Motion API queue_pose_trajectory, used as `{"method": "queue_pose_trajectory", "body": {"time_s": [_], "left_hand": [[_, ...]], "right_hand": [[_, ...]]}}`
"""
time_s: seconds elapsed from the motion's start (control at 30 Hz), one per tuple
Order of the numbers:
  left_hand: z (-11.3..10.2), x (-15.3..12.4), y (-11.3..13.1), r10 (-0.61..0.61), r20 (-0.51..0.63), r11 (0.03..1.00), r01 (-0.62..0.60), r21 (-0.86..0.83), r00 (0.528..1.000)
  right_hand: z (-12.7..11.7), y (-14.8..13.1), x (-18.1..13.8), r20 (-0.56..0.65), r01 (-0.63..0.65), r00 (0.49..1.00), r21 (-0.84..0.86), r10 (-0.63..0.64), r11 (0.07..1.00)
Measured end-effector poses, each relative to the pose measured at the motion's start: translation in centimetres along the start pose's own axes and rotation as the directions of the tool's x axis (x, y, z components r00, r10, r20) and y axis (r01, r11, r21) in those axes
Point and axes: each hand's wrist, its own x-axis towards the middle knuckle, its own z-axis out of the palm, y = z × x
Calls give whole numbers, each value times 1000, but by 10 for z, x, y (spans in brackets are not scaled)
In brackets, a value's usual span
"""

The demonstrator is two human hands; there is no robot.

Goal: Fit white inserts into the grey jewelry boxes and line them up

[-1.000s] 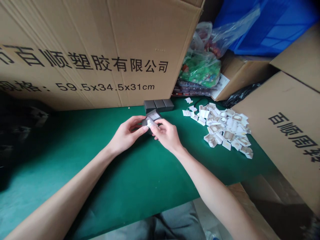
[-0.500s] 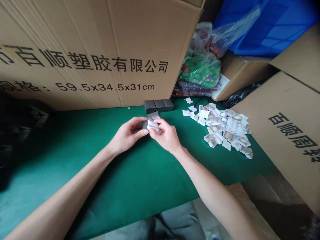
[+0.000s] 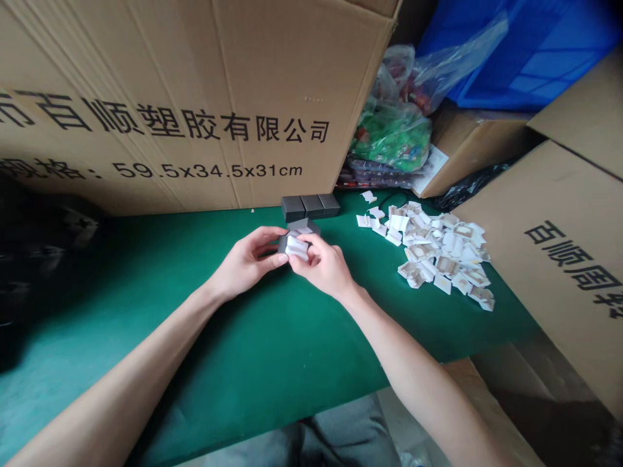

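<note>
Near the far side of the green table, my left hand (image 3: 249,263) is closed around a small dark grey box (image 3: 305,226) whose lid stands open. My right hand (image 3: 327,266) pinches a white folded insert (image 3: 296,247) at the box's opening. How far the insert sits inside is hidden by my fingers. Just behind, three closed dark grey boxes (image 3: 311,206) stand in a row. To the right lies a loose pile of white folded inserts (image 3: 440,250), some showing a beige side.
A big cardboard carton (image 3: 195,71) walls off the back of the green table (image 3: 233,363). Plastic bags with green items (image 3: 394,133) and a blue crate (image 3: 530,58) are at the back right. Another carton (image 3: 545,214) borders the right side. A dark object (image 3: 39,253) is at far left.
Almost nothing differs. Both hands keep their hold on the box and insert, with the right fingers shifted very slightly; the whole view has drifted a little.
</note>
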Motion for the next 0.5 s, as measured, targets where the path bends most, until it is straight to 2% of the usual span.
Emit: {"method": "queue_pose_trajectory", "body": {"time_s": [0.13,0.5], "left_hand": [[0,0,0,5,6,1000,-5,3,1000],[0,0,0,17,2,999,-17,30,1000]], "right_hand": [[1,1,0,-22,14,1000,-48,-15,999],[-6,0,1,118,-78,990,52,72,996]]}}
